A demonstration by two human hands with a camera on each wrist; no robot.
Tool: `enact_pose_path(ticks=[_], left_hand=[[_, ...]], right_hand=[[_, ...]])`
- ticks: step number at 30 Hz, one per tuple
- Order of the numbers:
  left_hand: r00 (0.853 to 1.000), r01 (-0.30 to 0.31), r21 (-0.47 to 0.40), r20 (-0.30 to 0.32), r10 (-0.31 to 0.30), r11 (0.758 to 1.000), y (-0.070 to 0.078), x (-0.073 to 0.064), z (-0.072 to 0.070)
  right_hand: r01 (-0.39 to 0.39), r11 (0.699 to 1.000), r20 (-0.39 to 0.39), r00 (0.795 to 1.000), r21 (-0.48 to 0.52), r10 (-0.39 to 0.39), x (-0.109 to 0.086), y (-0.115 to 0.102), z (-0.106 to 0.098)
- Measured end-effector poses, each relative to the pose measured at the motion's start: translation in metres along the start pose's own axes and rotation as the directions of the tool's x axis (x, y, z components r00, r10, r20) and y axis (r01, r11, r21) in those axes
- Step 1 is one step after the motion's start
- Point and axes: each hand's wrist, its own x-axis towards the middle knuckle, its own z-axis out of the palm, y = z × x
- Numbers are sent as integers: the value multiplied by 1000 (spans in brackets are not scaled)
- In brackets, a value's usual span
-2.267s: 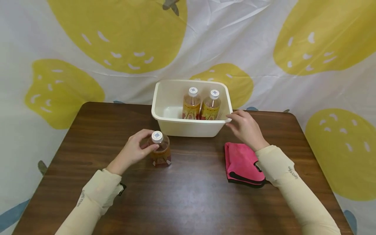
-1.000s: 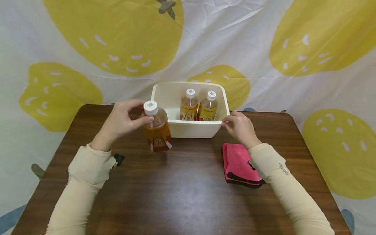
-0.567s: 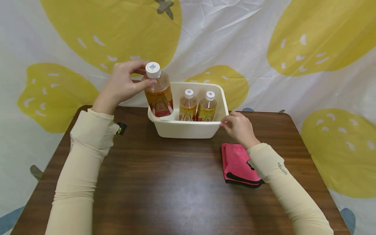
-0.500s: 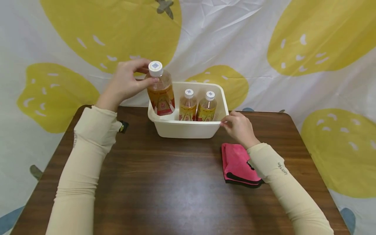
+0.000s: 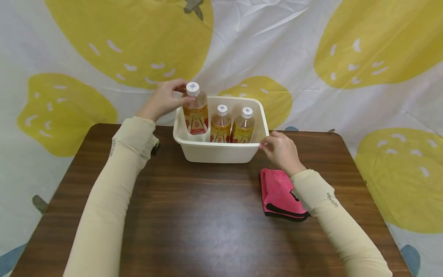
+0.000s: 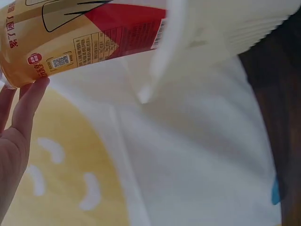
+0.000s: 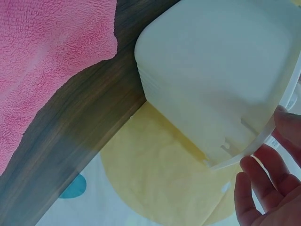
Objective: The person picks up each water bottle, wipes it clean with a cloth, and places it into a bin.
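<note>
My left hand [image 5: 167, 99] holds a bottle [image 5: 196, 117] with a white cap by its upper part, thumb in front and fingers behind. The bottle is upright, its lower end inside the left side of a white plastic bin [image 5: 218, 152]; its base is hidden by the front wall. In the left wrist view the bottle's label [image 6: 89, 42] shows yellow and red, with fingertips against it. Two like bottles, one in the middle [image 5: 220, 125] and one at the right [image 5: 243, 127], stand in the bin. My right hand [image 5: 282, 151] pinches the bin's front right rim corner.
A folded pink cloth [image 5: 282, 194] with black edging lies on the brown wooden table [image 5: 207, 215], partly under my right forearm. Behind the table hangs a white curtain [image 5: 270, 46] with yellow fruit prints, close to the bin's back.
My left hand has lifted the bottle from the table, carried it up over the bin's rim, then moved right and lowered it into the left side. My right hand stays at the rim.
</note>
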Motion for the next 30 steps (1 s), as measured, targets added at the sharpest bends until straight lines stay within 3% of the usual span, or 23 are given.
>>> enact_pose_path(ticks=[7,13,20,30], left_hand=[[997,-21,16,78,20,1000,-20,0,16],[990,-56,108,132,42,993,-30,0,28],[990,-75,126,126,59,989,-36,-2,35],[990,-38,194,141,11,980,-42,-5,42]], right_hand=[[8,1000,-5,1000,-6,-8,-1,-1,-1],[8,1000,-11,1000,-10,-8,-2,-1,-2],[-3,1000,-12,1000,-22,2,-3,-2,-2],[-20,999,-8,1000,-30,19,-4,-3,-3]])
